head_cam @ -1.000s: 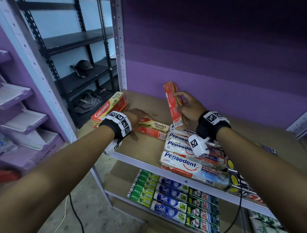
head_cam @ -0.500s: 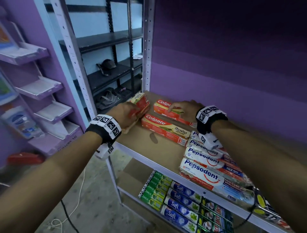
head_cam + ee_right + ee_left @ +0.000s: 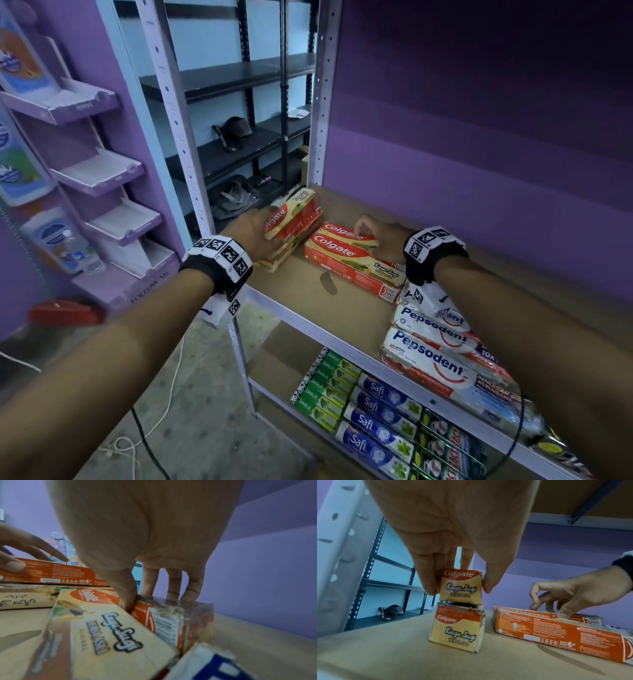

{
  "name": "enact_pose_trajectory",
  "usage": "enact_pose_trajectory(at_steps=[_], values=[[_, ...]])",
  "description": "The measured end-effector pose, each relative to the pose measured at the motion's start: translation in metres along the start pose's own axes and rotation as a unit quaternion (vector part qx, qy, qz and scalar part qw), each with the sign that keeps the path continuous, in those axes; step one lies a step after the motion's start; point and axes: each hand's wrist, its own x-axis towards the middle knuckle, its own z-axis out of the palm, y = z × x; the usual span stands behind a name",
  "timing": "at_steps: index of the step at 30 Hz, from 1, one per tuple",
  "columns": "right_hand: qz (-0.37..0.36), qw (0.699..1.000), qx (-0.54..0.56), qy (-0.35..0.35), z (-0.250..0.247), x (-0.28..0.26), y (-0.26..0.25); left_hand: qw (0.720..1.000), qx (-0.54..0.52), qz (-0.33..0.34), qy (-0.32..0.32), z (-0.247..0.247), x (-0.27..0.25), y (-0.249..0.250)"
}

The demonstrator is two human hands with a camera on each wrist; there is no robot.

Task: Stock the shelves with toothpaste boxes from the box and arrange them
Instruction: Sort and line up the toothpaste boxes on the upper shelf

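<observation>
Two Colgate boxes (image 3: pixel 291 219) stacked at the shelf's (image 3: pixel 308 294) left end; two more (image 3: pixel 349 255) lying flat alongside.

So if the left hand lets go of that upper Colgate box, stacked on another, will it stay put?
Probably, though not securely. The upper Colgate box sits on the lower box, whose top flap looks crumpled, so it may rock. Being cardboard, it is likely light; a nudge from the left hand could slide it off.

The brown shelf board (image 3: pixel 308 291) carries a two-high stack of Colgate boxes (image 3: pixel 291 226) at its left end; two more Colgate boxes (image 3: pixel 349 253) lie side by side near it; Pepsodent boxes (image 3: pixel 442 356) sit rightward, seemingly stacked.
</observation>
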Motion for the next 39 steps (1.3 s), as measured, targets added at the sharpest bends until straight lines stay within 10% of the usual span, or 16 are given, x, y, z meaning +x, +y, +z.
enact_pose_trajectory(at_steps=[16, 29, 39], values=[[0.033, 0.997, 0.068, 0.020, -0.002, -0.003, -0.007, 0.994, -0.031, -0.101, -0.012, -0.002, 0.004, 0.004], [-0.034, 0.993, 0.014, 0.110, -0.001, -0.015, -0.048, 0.992, -0.112, 0.016, 0.046, -0.006, -0.023, -0.004], [-0.027, 0.993, -0.060, 0.099, -0.003, -0.029, -0.050, 0.979, -0.167, 0.114, -0.026, -0.017, -0.032, 0.006]])
